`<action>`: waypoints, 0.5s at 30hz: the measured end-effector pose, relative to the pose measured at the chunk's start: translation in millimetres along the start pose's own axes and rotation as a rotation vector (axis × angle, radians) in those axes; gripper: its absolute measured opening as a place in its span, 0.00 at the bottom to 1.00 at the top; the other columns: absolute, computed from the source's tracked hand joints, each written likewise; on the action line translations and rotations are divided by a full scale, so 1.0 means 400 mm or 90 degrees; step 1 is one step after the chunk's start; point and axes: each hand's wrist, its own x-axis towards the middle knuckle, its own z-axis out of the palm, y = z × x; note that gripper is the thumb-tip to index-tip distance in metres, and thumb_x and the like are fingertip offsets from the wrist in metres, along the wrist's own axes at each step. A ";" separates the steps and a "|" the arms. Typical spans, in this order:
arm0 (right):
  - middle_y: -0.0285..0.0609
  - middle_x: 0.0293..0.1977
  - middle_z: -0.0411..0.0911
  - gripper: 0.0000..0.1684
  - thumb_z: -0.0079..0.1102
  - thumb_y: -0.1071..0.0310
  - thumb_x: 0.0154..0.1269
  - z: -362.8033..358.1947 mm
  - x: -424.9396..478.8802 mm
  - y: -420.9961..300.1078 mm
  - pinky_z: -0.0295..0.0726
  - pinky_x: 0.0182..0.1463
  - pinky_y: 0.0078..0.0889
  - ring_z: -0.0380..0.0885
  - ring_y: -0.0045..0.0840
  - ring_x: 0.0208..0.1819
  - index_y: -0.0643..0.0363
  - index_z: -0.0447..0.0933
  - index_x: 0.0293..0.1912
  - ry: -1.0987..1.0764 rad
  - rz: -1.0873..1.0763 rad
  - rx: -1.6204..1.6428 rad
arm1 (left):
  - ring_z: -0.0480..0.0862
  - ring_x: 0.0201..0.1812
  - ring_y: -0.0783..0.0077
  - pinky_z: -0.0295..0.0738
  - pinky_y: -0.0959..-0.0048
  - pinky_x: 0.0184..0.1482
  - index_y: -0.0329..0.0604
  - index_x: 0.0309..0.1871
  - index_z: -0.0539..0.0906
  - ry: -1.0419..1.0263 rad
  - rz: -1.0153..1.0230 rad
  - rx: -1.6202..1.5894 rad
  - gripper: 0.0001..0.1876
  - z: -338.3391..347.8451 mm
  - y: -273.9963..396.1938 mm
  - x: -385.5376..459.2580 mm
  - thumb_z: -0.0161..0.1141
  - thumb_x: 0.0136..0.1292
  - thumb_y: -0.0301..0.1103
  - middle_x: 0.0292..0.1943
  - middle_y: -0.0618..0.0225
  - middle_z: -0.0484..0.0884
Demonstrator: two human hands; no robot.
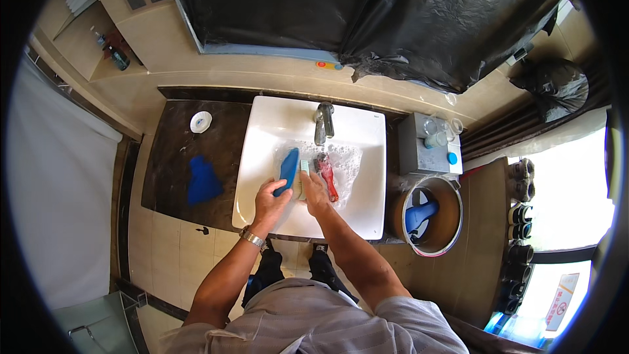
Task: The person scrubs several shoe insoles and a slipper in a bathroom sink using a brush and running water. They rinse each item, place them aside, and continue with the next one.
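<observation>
In the white sink (314, 224), my left hand (270, 202) grips a blue shoe insole (289, 167) by its lower end, tilted up on edge. Just right of it, my right hand (314, 192) holds a scrubbing brush (304, 165) with a pale green back, its bristles facing the insole. A red-handled brush (328, 177) lies in the soapy water right of that hand. The chrome faucet (323, 124) stands above the suds.
On the dark counter (167, 157) at left are a white dish (200, 122) and a blue cloth (203, 180). Glass jars (435, 138) stand on a grey box (415, 143) at right. Below it, a bucket (460, 216) holds blue items. Shoes (520, 216) line the far right.
</observation>
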 end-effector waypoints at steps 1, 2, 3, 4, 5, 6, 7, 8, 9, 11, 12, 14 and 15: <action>0.41 0.52 0.82 0.26 0.60 0.45 0.77 -0.007 -0.003 0.006 0.82 0.55 0.41 0.81 0.30 0.52 0.52 0.77 0.63 -0.049 0.008 0.060 | 0.79 0.63 0.46 0.75 0.53 0.66 0.37 0.60 0.85 0.010 0.098 0.188 0.26 0.002 0.006 -0.010 0.76 0.57 0.33 0.67 0.41 0.77; 0.41 0.51 0.82 0.25 0.61 0.45 0.78 -0.011 -0.002 0.015 0.83 0.54 0.41 0.82 0.30 0.51 0.52 0.77 0.62 -0.098 0.017 0.120 | 0.78 0.62 0.43 0.75 0.52 0.66 0.38 0.59 0.84 0.001 0.171 0.265 0.26 0.005 0.011 -0.020 0.76 0.56 0.32 0.69 0.40 0.74; 0.40 0.51 0.82 0.25 0.61 0.45 0.78 -0.014 -0.007 0.023 0.84 0.52 0.40 0.82 0.29 0.50 0.52 0.78 0.61 -0.144 0.026 0.182 | 0.77 0.62 0.40 0.74 0.52 0.65 0.38 0.58 0.83 -0.012 0.246 0.342 0.25 0.009 0.033 -0.027 0.75 0.56 0.32 0.71 0.40 0.71; 0.41 0.50 0.83 0.26 0.62 0.46 0.78 -0.011 -0.009 0.037 0.84 0.52 0.39 0.84 0.31 0.48 0.56 0.77 0.61 -0.126 -0.025 0.165 | 0.77 0.61 0.37 0.75 0.50 0.64 0.37 0.56 0.82 -0.037 0.297 0.373 0.26 0.010 0.057 -0.031 0.77 0.52 0.29 0.72 0.38 0.69; 0.43 0.50 0.83 0.26 0.62 0.48 0.78 -0.014 0.014 0.074 0.85 0.54 0.41 0.84 0.32 0.49 0.58 0.76 0.61 -0.129 -0.052 0.202 | 0.78 0.58 0.41 0.77 0.53 0.61 0.33 0.57 0.80 -0.102 0.310 0.469 0.24 0.004 0.117 -0.041 0.72 0.56 0.27 0.71 0.37 0.69; 0.42 0.50 0.83 0.23 0.66 0.54 0.76 -0.023 0.034 0.105 0.86 0.54 0.41 0.84 0.32 0.50 0.58 0.77 0.60 -0.145 -0.016 0.257 | 0.79 0.58 0.43 0.79 0.55 0.60 0.29 0.58 0.79 -0.142 0.313 0.554 0.24 0.012 0.124 -0.043 0.68 0.59 0.27 0.71 0.37 0.69; 0.42 0.50 0.83 0.21 0.69 0.60 0.74 -0.041 0.056 0.117 0.86 0.54 0.41 0.83 0.32 0.50 0.58 0.77 0.60 -0.159 0.015 0.312 | 0.80 0.57 0.45 0.80 0.58 0.58 0.26 0.60 0.78 -0.184 0.321 0.636 0.24 0.019 0.128 -0.044 0.65 0.61 0.26 0.71 0.37 0.70; 0.41 0.48 0.83 0.20 0.66 0.59 0.76 -0.047 0.067 0.123 0.86 0.55 0.39 0.84 0.32 0.50 0.59 0.77 0.59 -0.173 0.055 0.345 | 0.80 0.56 0.47 0.81 0.59 0.56 0.23 0.62 0.77 -0.172 0.368 0.685 0.25 0.020 0.136 -0.057 0.62 0.62 0.26 0.71 0.36 0.70; 0.40 0.47 0.83 0.20 0.66 0.58 0.76 -0.047 0.056 0.111 0.86 0.57 0.39 0.83 0.32 0.50 0.59 0.76 0.58 -0.234 0.077 0.354 | 0.81 0.56 0.49 0.82 0.61 0.55 0.20 0.63 0.76 -0.157 0.414 0.733 0.25 0.015 0.140 -0.068 0.60 0.64 0.27 0.70 0.36 0.71; 0.39 0.47 0.82 0.20 0.65 0.56 0.76 -0.041 0.046 0.102 0.86 0.57 0.39 0.83 0.30 0.50 0.59 0.76 0.57 -0.256 0.077 0.313 | 0.82 0.53 0.47 0.82 0.59 0.52 0.15 0.64 0.75 -0.195 0.451 0.822 0.28 0.007 0.138 -0.089 0.58 0.64 0.30 0.68 0.30 0.73; 0.48 0.49 0.83 0.24 0.64 0.53 0.76 -0.035 0.046 0.104 0.86 0.58 0.44 0.84 0.37 0.50 0.62 0.74 0.59 -0.272 0.080 0.316 | 0.83 0.52 0.45 0.82 0.57 0.50 0.15 0.63 0.76 -0.194 0.482 0.846 0.28 0.001 0.143 -0.095 0.58 0.64 0.30 0.67 0.29 0.74; 0.56 0.51 0.83 0.28 0.63 0.51 0.76 -0.037 0.038 0.105 0.85 0.60 0.48 0.85 0.44 0.51 0.64 0.72 0.60 -0.324 0.143 0.322 | 0.84 0.49 0.44 0.82 0.55 0.45 0.15 0.62 0.77 -0.213 0.513 0.888 0.28 -0.007 0.154 -0.105 0.58 0.63 0.30 0.66 0.28 0.75; 0.61 0.52 0.82 0.30 0.62 0.50 0.76 -0.036 0.027 0.097 0.85 0.60 0.50 0.85 0.47 0.52 0.65 0.70 0.61 -0.348 0.172 0.327 | 0.84 0.48 0.43 0.82 0.54 0.44 0.15 0.62 0.78 -0.234 0.516 0.906 0.28 -0.011 0.178 -0.105 0.58 0.63 0.31 0.65 0.27 0.76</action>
